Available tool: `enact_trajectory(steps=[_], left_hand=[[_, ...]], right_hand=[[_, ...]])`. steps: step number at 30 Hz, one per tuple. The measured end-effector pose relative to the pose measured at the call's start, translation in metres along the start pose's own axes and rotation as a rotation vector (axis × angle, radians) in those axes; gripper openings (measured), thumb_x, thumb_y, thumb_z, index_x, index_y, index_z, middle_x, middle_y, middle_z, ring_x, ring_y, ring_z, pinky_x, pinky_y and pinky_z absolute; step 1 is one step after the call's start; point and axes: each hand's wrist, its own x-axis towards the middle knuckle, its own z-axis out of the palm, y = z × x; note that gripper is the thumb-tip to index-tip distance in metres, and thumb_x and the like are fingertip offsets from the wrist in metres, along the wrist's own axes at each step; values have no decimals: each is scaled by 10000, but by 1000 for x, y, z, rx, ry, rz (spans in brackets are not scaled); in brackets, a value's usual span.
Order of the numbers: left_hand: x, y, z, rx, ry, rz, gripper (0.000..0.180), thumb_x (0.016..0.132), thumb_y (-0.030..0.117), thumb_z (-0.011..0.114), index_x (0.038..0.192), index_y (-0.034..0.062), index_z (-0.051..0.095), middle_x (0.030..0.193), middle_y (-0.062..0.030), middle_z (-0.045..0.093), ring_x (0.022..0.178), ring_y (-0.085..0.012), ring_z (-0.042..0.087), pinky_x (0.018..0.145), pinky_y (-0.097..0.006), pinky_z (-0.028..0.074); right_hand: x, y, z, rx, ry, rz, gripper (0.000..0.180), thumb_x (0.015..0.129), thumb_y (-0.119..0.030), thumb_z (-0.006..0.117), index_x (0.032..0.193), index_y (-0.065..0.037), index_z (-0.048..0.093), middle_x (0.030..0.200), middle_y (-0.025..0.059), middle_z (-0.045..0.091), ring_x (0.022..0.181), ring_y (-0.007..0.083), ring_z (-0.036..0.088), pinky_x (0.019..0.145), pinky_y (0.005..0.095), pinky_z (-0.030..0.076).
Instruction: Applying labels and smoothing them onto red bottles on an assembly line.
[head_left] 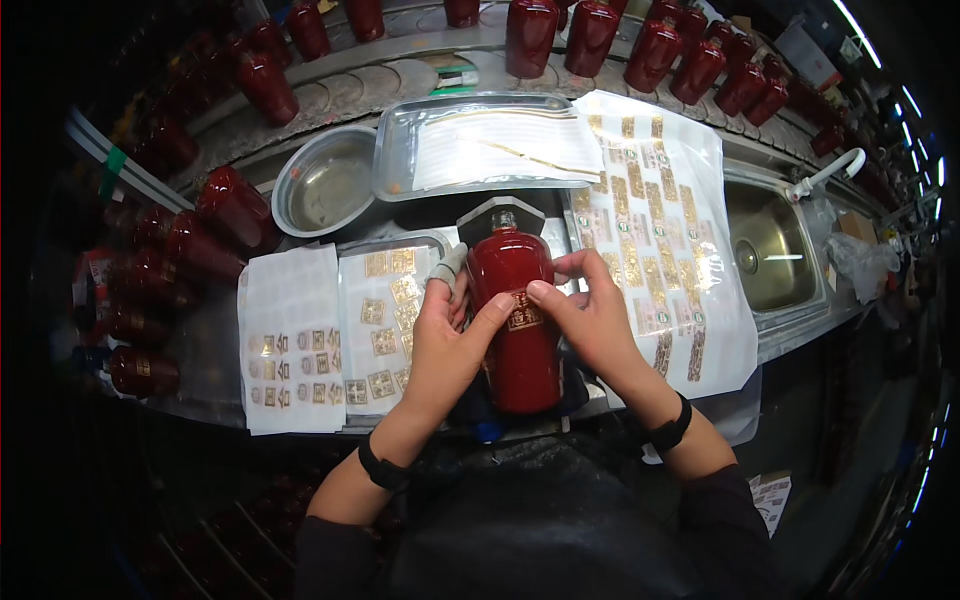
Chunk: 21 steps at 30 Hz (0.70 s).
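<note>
A glossy dark red bottle (pixel 512 345) with a clear glass neck lies tilted in front of me, its neck pointing away. On its front is a small gold decal (pixel 524 312). My left hand (pixel 445 335) grips the bottle's left side, with the thumb beside the decal and a pale covering on some fingers. From the right, my right hand (pixel 595 310) holds the bottle, its thumb pressed at the decal's upper right edge and its fingers bent round the side. The undersides of both hands' fingers are partly hidden.
Decal sheets (pixel 292 390) lie to the left, and a large decal sheet (pixel 720 340) to the right. Beyond are a metal bowl (pixel 285 195), a tray (pixel 395 165) with paper strips, and a conveyor (pixel 340 95) carrying red bottles. A sink (pixel 765 250) with a faucet (pixel 830 170) stands right.
</note>
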Motion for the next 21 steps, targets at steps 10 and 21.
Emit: enact_trajectory(steps=[10,21], left_hand=[[1,-12,1,-15,67,66,610,890,101,613,1355,-97,270,1297,-211,461,1164,-194,498,973,-290,417],[-12,-10,5,108,60,151,654,875,83,620,1394,-71,253,1364,-185,411,1234,-210,443,1027,-322,368]], right_hand=[[1,-2,5,192,-9,66,441,810,-325,708,1026,-3,499,953,82,532,607,83,486,546,229,419],[-14,-12,-2,93,-74,23,475,800,-243,721,1139,2,496,1057,97,511,862,93,518,645,209,449]])
